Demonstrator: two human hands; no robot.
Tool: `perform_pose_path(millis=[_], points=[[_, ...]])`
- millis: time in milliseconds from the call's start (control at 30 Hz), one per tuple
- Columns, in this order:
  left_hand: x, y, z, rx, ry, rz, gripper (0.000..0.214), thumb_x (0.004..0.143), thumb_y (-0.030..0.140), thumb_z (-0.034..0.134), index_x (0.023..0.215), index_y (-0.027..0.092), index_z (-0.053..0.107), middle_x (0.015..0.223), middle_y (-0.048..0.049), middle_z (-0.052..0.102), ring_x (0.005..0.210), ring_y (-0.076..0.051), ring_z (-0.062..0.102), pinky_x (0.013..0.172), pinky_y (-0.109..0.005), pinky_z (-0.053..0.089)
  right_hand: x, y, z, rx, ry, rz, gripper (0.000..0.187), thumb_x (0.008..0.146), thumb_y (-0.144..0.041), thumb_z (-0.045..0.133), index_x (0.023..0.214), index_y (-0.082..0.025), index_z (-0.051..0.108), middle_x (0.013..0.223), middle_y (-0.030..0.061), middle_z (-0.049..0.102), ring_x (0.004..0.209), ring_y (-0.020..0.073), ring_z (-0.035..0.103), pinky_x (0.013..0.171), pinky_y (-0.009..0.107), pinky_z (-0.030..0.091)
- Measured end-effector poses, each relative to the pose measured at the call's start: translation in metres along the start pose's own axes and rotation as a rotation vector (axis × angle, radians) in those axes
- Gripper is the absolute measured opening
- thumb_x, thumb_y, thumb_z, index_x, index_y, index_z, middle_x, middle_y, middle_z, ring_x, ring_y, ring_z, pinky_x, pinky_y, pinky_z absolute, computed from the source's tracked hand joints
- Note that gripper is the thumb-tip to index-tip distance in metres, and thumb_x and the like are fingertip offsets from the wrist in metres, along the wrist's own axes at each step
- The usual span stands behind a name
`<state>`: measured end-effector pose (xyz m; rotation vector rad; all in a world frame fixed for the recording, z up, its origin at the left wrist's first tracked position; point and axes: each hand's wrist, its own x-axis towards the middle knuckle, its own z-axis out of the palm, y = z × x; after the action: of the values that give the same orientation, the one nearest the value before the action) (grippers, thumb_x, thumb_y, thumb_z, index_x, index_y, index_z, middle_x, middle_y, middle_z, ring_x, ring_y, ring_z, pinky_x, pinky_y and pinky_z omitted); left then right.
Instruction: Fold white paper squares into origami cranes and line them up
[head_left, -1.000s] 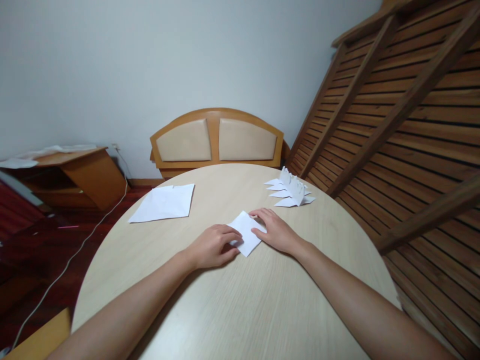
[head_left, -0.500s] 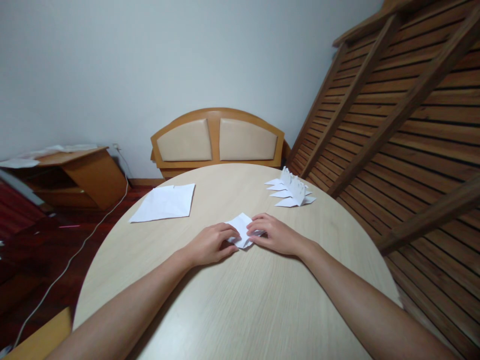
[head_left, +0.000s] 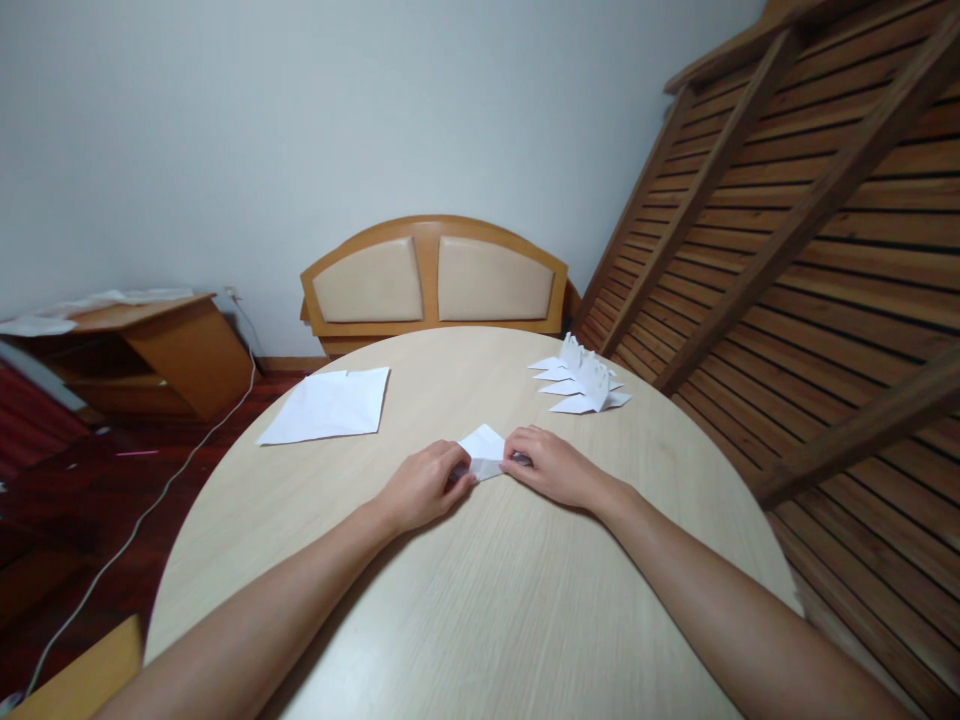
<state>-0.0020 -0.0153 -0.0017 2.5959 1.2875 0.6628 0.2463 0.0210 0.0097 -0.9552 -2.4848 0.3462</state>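
Observation:
A small white sheet of paper (head_left: 484,450) lies near the middle of the round table (head_left: 480,600), its near edge folded up and its far corner pointing away from me. My left hand (head_left: 427,484) pinches its left side between thumb and fingers. At its right side my right hand (head_left: 549,464) pinches the paper too, fingers curled. Both hands rest low on the tabletop, and the fingers hide the paper's side corners.
White paper sheets (head_left: 330,406) lie at the table's left. Several folded paper shapes (head_left: 589,382) stand in a row at the back right. Beyond are a headboard (head_left: 429,275), a wooden slatted panel (head_left: 795,250), a low cabinet (head_left: 187,360) and a white cable (head_left: 161,510).
The paper's near corner has been folded up, leaving a straighter lower edge. My fingers have closed to pinches at both sides of the paper.

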Motion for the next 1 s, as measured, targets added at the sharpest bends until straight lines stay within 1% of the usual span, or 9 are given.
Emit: perform_pose_path(millis=[67,167,233,333,500,667,767,867,1000], points=[[-0.001,0.001,0.001,-0.02,0.028,-0.015,0.029,0.093,0.03,0.057,0.119,0.019,0.053,0.103,-0.0085,0.066,0.089,-0.022,0.063,0.077,-0.036,0.053,0.001,0.001,0.003,-0.011,0.035,0.03,0.016,0.096,-0.029,0.059,0.089,-0.018,0.067,0.09,0.0067,0.068,0.087,0.0207,0.061,0.08,0.034,0.045],[-0.001,0.001,0.001,-0.05,0.033,0.052,0.047,0.092,0.021,0.056,0.138,0.022,0.044,0.125,-0.0109,0.061,0.103,-0.022,0.063,0.086,-0.036,0.054,0.002,0.001,0.008,-0.007,0.058,0.045,0.011,0.095,-0.027,0.059,0.094,-0.019,0.067,0.093,0.0066,0.068,0.09,0.0208,0.061,0.083,0.034,0.046],[-0.001,0.0,0.002,-0.019,0.01,0.095,0.039,0.094,0.02,0.054,0.132,0.025,0.054,0.135,-0.0098,0.056,0.109,-0.021,0.062,0.09,-0.036,0.054,0.002,0.002,0.011,-0.011,0.063,0.048,0.011,0.095,-0.026,0.058,0.098,-0.019,0.066,0.098,0.0072,0.067,0.095,0.0215,0.061,0.087,0.035,0.046],[0.0,-0.003,0.003,0.044,-0.027,0.132,0.025,0.097,0.021,0.052,0.115,0.027,0.068,0.131,-0.0059,0.061,0.111,-0.022,0.061,0.093,-0.037,0.053,0.0,0.005,0.014,-0.025,0.046,0.062,0.018,0.096,-0.028,0.056,0.11,-0.02,0.065,0.112,0.0094,0.066,0.109,0.0236,0.058,0.096,0.04,0.045],[0.0,-0.002,0.0,0.065,-0.074,0.182,0.028,0.098,0.019,0.048,0.117,0.024,0.069,0.126,-0.0043,0.067,0.112,-0.023,0.059,0.096,-0.039,0.052,-0.006,0.019,0.015,-0.069,-0.031,0.133,0.04,0.1,-0.034,0.049,0.136,-0.021,0.055,0.147,0.0133,0.049,0.137,0.0297,0.041,0.112,0.05,0.035],[0.0,0.004,-0.009,0.006,-0.1,0.248,0.028,0.099,0.022,0.048,0.12,0.023,0.066,0.127,-0.0068,0.067,0.114,-0.023,0.059,0.097,-0.04,0.052,-0.008,0.026,0.018,-0.045,-0.059,0.218,0.049,0.099,-0.041,0.048,0.143,-0.019,0.051,0.154,0.0139,0.042,0.145,0.0346,0.032,0.117,0.057,0.026],[0.0,0.006,-0.01,-0.055,-0.115,0.289,0.029,0.098,0.019,0.048,0.121,0.022,0.065,0.127,-0.0073,0.067,0.12,-0.022,0.058,0.102,-0.039,0.05,-0.005,0.023,0.02,-0.007,-0.019,0.224,0.05,0.096,-0.044,0.054,0.138,-0.017,0.054,0.151,0.0149,0.047,0.143,0.0336,0.036,0.117,0.056,0.028],[-0.001,0.005,-0.008,-0.075,-0.102,0.307,0.028,0.096,0.017,0.049,0.119,0.02,0.065,0.13,-0.0103,0.065,0.131,-0.024,0.053,0.11,-0.044,0.045,-0.002,0.018,0.02,0.041,0.067,0.159,0.044,0.092,-0.036,0.062,0.132,-0.018,0.058,0.139,0.0139,0.058,0.133,0.0296,0.048,0.112,0.052,0.036],[-0.002,0.003,-0.004,-0.052,-0.1,0.268,0.027,0.095,0.018,0.05,0.117,0.018,0.065,0.142,-0.015,0.056,0.137,-0.027,0.049,0.111,-0.048,0.045,0.0,0.01,0.017,0.096,0.137,0.117,0.037,0.089,-0.027,0.065,0.125,-0.019,0.061,0.123,0.0114,0.067,0.115,0.0255,0.061,0.101,0.044,0.047]])
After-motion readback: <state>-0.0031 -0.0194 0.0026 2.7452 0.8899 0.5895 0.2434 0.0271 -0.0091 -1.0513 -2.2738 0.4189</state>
